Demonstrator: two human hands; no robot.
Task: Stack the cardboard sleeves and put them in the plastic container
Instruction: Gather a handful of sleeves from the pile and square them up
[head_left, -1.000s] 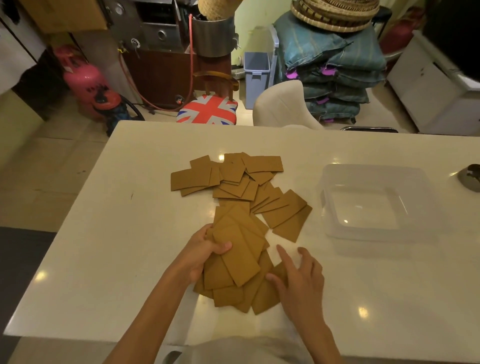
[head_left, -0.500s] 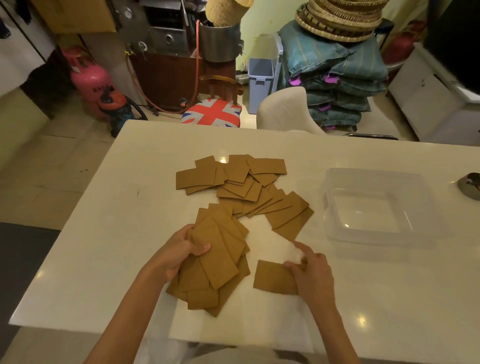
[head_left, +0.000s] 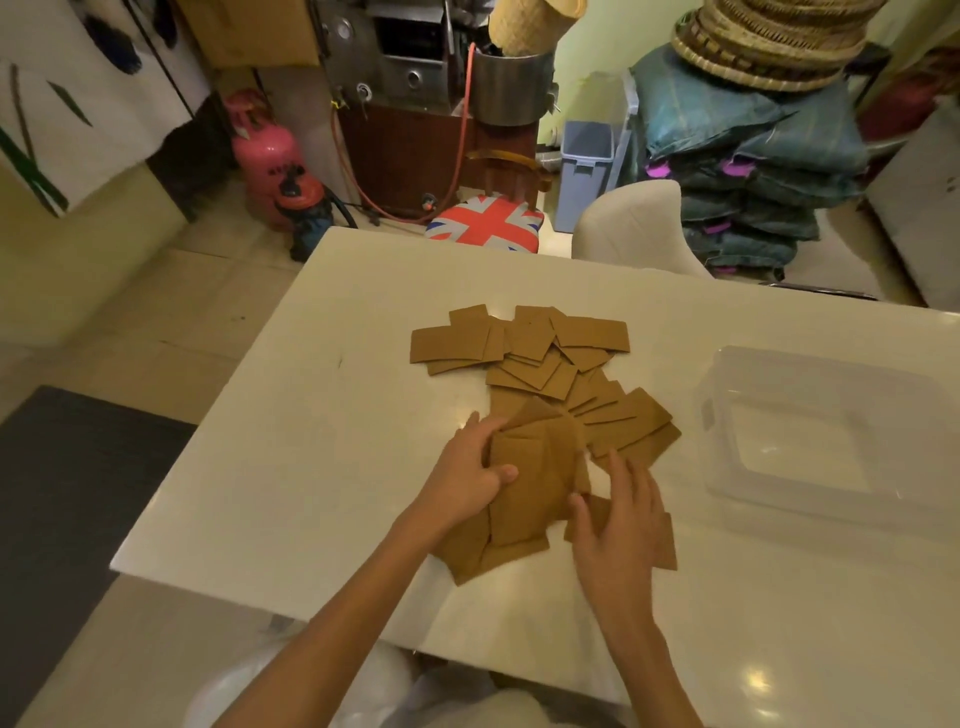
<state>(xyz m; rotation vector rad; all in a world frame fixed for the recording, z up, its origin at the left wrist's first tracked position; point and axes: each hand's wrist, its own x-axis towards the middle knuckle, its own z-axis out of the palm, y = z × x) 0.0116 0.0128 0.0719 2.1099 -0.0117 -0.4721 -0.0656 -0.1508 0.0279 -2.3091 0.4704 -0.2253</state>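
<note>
Gripping fanned cardboard sleeves (head_left: 537, 478) with left hand (head_left: 465, 480). Touching a lone sleeve (head_left: 667, 548) on the surface (head_left: 311, 467) with flat right hand (head_left: 623, 525).

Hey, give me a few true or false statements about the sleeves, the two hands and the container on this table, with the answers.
1. The plastic container has no sleeves in it. True.
2. The left hand grips a fanned bunch of cardboard sleeves. True.
3. The right hand reaches into the container. False: it rests with straight fingers on a single sleeve on the table, short of the container.
4. All the sleeves form one neat stack. False: many loose sleeves lie overlapping farther up the table.
</note>
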